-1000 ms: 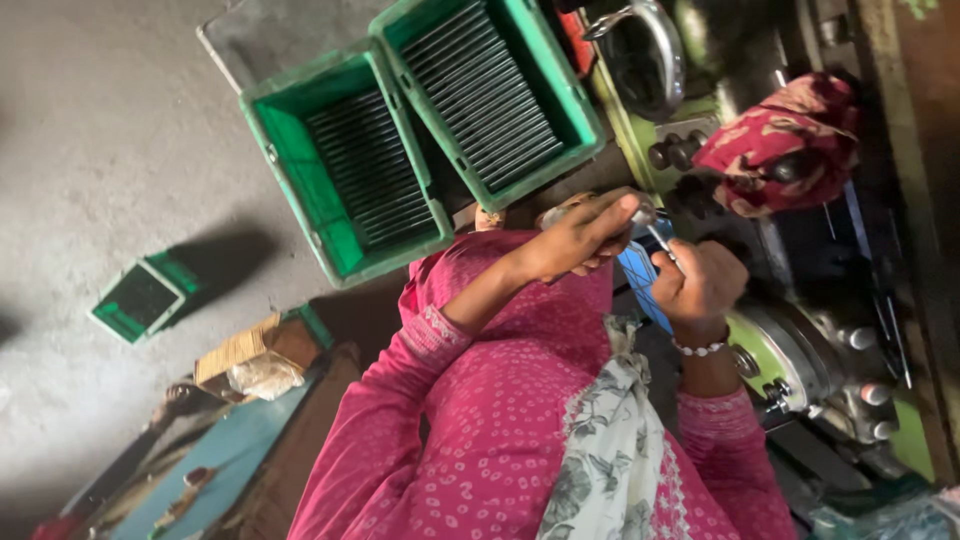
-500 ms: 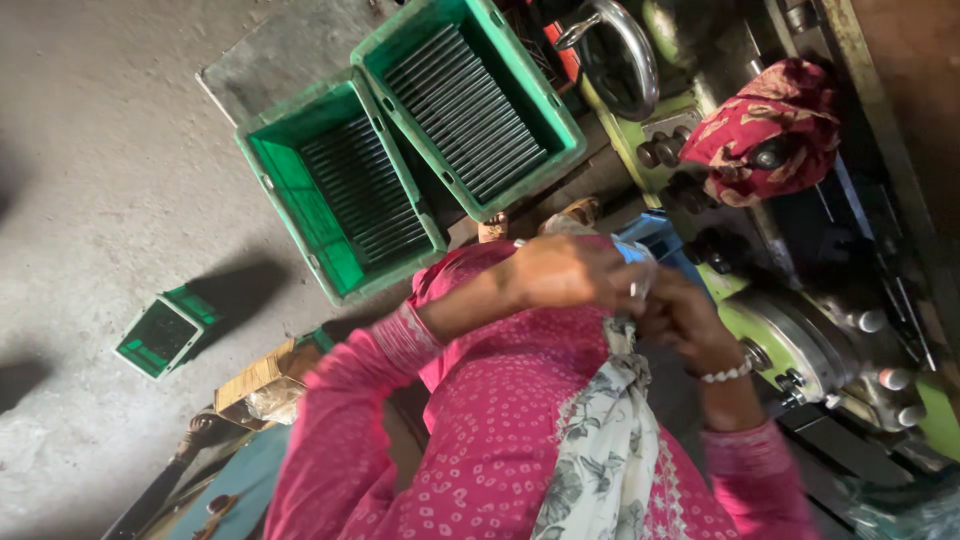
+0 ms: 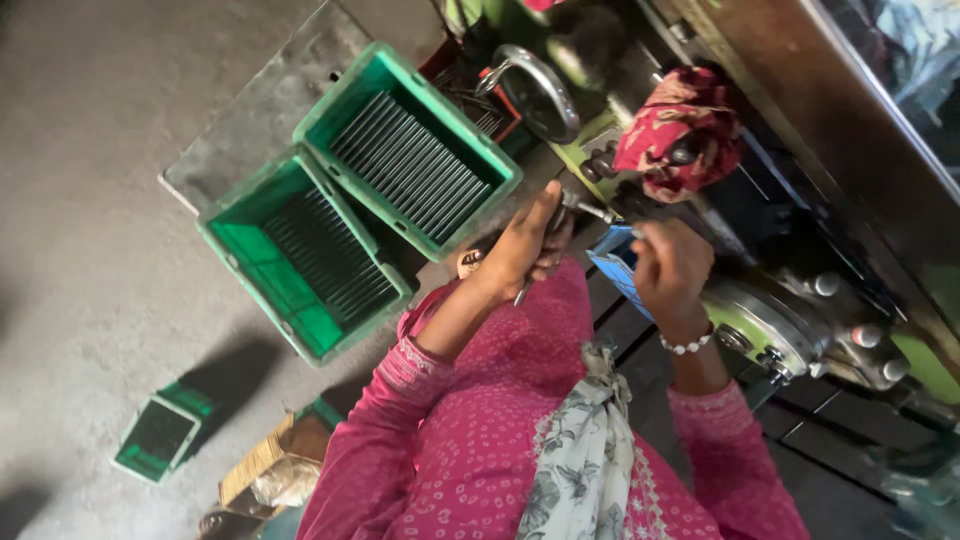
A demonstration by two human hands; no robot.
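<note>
- Head view: I see the left hand [image 3: 525,250] raised in front of the green machine [image 3: 770,320]. Its fingers are closed around a thin metal rod [image 3: 540,255], which passes through the fist and sticks out below it.
- The right hand [image 3: 672,268] is just beside it, near the machine. It looks curled, maybe on a small metal piece, but I cannot tell for sure what it grips.
- A red patterned cloth [image 3: 685,130] lies on top of the machine, just above both hands.
- To the left, two green crates [image 3: 310,320] stand side by side and touching. Both are full of rows of thin dark rods [image 3: 415,165].
- As far as I can judge, the work is in the middle: one rod is in the hand at the machine, and many rods wait in the crates. I cannot tell which crate holds finished ones.
</note>
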